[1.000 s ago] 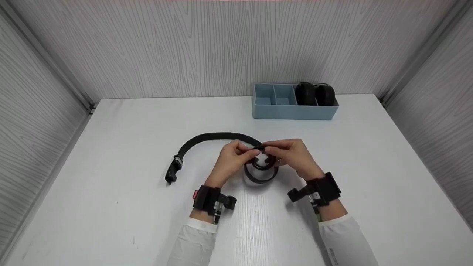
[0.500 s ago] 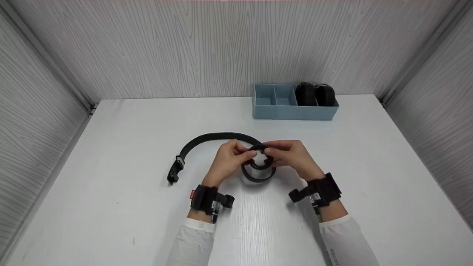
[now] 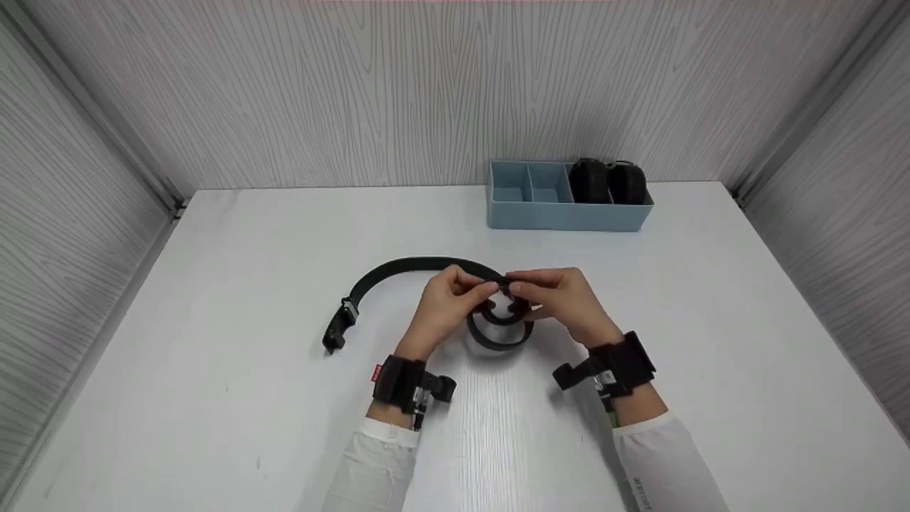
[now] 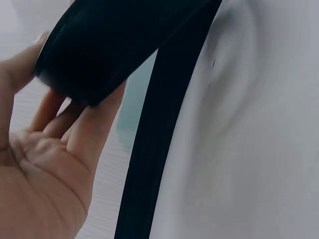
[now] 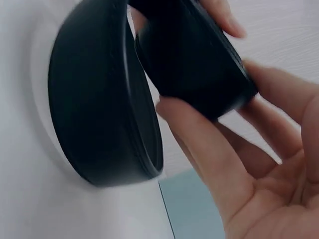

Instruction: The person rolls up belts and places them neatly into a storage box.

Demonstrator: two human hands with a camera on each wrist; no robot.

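Hands, left (image 3: 448,304) and right (image 3: 565,300), pinch belt (image 3: 419,266) coil; organizer (image 3: 569,213) holds two rolled belts (image 3: 606,181).

Both hands (image 3: 508,299) have wound the belt's (image 3: 398,269) coil slightly tighter, drawing in its tail.

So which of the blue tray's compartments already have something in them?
Only the large right-hand compartment of the blue tray is filled: two rolled black belts stand in it. The two small left compartments look bare.

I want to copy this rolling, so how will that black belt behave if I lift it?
The belt is probably floppy: its free length curves across the table. It seems springy, since both hands pinch the coil. The buckle end would likely dangle.
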